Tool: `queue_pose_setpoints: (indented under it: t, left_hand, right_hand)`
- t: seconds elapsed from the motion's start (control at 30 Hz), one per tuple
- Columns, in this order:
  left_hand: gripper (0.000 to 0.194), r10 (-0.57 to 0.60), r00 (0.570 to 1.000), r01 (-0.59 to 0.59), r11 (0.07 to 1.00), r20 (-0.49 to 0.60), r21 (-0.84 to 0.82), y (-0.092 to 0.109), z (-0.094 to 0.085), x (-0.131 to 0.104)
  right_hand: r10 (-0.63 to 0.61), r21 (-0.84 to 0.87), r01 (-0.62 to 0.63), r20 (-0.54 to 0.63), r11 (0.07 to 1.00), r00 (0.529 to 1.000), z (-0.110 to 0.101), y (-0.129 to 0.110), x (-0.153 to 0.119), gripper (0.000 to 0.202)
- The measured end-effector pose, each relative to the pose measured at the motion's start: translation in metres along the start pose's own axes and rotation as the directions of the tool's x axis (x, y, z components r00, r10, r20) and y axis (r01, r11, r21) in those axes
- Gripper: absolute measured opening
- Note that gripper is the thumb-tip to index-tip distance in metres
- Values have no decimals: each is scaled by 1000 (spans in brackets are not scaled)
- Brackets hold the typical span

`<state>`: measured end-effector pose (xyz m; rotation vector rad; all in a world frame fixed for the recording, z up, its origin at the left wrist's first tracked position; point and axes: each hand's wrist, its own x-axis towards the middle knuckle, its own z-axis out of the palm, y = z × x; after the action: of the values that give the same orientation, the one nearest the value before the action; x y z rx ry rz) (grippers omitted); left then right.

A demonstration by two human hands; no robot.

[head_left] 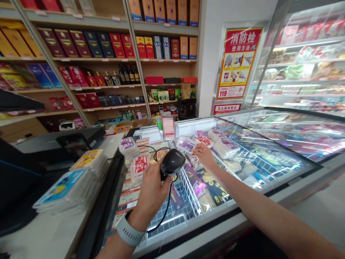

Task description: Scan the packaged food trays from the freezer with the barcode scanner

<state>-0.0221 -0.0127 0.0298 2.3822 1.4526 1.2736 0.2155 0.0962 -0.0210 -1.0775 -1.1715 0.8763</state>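
Observation:
My left hand, with a pale watch strap at the wrist, is wrapped round a black handheld barcode scanner. Its cord loops down over the freezer's glass top. Further right and forward, my right hand pinches the edge of a flat purple-and-white package. The scanner's head points toward that package, a short gap apart. Beside my right hand lie a red package and a stack of purple packages on the glass. Left of the scanner are a red-labelled package and a small purple-topped stack.
The glass-topped chest freezer holds wire baskets of frozen goods. On the counter at left stand stacked yellow and blue packages near a dark monitor. Shelves of boxed bottles line the back; a lit display fridge stands at right.

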Motion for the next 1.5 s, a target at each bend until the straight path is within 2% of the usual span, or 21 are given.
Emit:
queue_pose_setpoints:
  t: [0.1,0.33,0.57,0.8,1.0,1.5]
  left_hand:
    - [55,-12,1000,12,1000,15,8,-1,0,1]
    - [51,-15,1000,14,999,19,31,-1,1,2]
    - [54,-32,999,30,998,36,51,0,0,2]
    - [54,0,1000,-2,998,28,60,1,1,0]
    - [53,-37,998,35,999,48,39,0,1,1]
    - [50,-33,998,31,999,59,40,2,-1,2]
  right_hand:
    - [5,81,-7,25,997,1000,3,-5,-4,30]
    - [10,109,-12,20,994,1000,5,-15,-8,34]
    - [42,60,-43,22,997,999,3,-18,-10,40]
    - [37,50,-38,35,998,999,4,-19,-11,40]
    - [40,53,-42,38,998,998,6,-19,-13,40]
    - [32,46,-34,42,998,999,5,-24,-13,36]
